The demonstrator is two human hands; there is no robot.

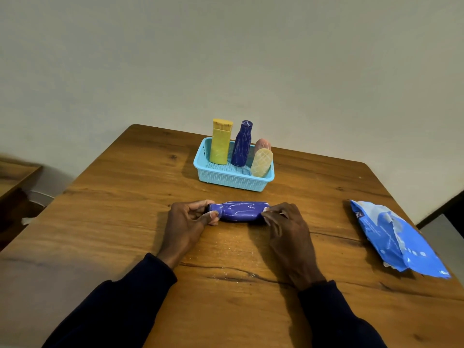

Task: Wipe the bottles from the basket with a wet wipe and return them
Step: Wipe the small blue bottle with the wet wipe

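Observation:
A dark blue bottle (238,211) lies sideways above the wooden table (125,209), held between both hands. My left hand (188,222) pinches its left end with thumb and fingers. At the bottle's right end, my right hand (286,229) grips a small white wet wipe (265,209), of which only a scrap shows. Behind them stands a light blue basket (231,178) holding a yellow bottle (221,143), a second dark blue bottle (242,144), a cream bottle (262,163) and a pink bottle (262,144).
A blue and white wet wipe pack (396,237) lies on the table at the right, near the edge. A wall rises just behind the basket. Part of other wooden furniture (15,177) shows at the far left.

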